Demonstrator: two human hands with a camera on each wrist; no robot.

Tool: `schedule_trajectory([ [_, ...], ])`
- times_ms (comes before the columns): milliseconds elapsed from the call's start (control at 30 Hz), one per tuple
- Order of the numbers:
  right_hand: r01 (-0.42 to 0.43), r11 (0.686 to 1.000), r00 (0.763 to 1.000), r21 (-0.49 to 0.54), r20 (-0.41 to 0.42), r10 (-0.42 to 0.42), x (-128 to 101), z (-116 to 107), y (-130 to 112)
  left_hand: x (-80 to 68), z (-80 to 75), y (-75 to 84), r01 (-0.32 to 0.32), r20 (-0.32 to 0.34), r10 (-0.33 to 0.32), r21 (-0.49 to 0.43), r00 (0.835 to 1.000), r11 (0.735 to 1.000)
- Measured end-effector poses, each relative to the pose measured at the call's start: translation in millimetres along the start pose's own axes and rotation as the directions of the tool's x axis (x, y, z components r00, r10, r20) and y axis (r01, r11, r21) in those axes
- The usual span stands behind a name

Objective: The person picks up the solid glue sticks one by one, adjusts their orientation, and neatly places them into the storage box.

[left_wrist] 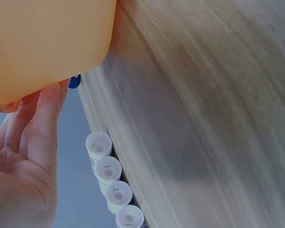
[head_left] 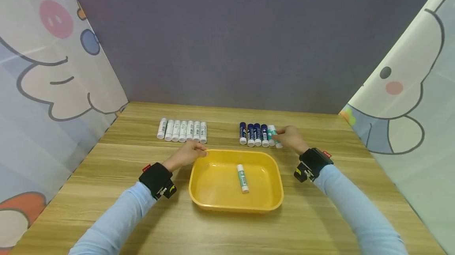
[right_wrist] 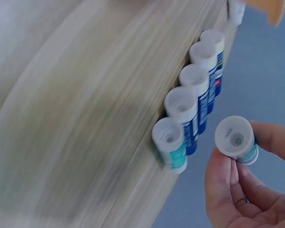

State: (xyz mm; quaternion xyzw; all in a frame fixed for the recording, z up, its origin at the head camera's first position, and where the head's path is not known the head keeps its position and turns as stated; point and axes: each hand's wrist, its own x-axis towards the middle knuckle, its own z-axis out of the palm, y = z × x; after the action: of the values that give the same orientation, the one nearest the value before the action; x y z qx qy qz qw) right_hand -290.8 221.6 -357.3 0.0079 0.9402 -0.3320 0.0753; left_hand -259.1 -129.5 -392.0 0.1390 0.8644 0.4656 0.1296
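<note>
A yellow tray (head_left: pixel 213 178) sits mid-table with one teal-and-white tube (head_left: pixel 243 178) lying in it. My left hand (head_left: pixel 197 152) rests with straight fingers (left_wrist: pixel 46 114) against the tray's (left_wrist: pixel 47 42) back-left rim. Behind the tray on the right, my right hand (head_left: pixel 284 135) pinches a teal tube (head_left: pixel 277 139) at the right end of a row of blue tubes (head_left: pixel 254 134). In the right wrist view that teal tube (right_wrist: pixel 237 140) is held between thumb and fingers (right_wrist: pixel 270 137), just off the row, where another teal tube (right_wrist: pixel 171 145) stands beside the blue ones (right_wrist: pixel 195 90).
A row of several white tubes (head_left: pixel 182 130) lies at the back left, their white caps (left_wrist: pixel 108 172) close to my left hand. The wooden table (head_left: pixel 227 231) is walled by a grey backdrop and cartoon-printed curtains on both sides.
</note>
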Motion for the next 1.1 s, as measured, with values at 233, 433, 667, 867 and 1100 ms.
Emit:
schedule_trajectory([
  [233, 0.025, 0.998, 0.999, 0.065, 0.025, -0.026, -15.3, 4.2, -11.8, -0.3, 0.9, -0.9, 0.006, -0.004, -0.006, 0.007, 1.0, 1.0],
  [433, 0.036, 0.998, 0.998, 0.05, 0.05, -0.039, -28.6, 9.2, -23.8, 0.3, 0.3, -2.2, 0.005, -0.013, -0.005, 0.012, 1.0, 1.0],
  [667, 0.065, 0.997, 0.996, 0.05, 0.055, -0.067, -43.2, 12.6, -32.7, 0.3, 0.9, -1.9, 0.013, -0.011, -0.013, 0.025, 1.0, 1.0],
  [867, 0.075, 0.995, 0.991, 0.062, 0.106, -0.081, -59.3, 19.9, -37.4, -0.3, 3.8, -1.7, 0.013, -0.009, -0.012, 0.012, 1.0, 1.0],
  [1100, 0.101, 0.993, 0.983, 0.053, 0.15, -0.108, -70.5, 32.3, -45.2, -1.4, 1.3, -2.6, -0.013, -0.017, 0.013, 0.014, 1.0, 1.0],
])
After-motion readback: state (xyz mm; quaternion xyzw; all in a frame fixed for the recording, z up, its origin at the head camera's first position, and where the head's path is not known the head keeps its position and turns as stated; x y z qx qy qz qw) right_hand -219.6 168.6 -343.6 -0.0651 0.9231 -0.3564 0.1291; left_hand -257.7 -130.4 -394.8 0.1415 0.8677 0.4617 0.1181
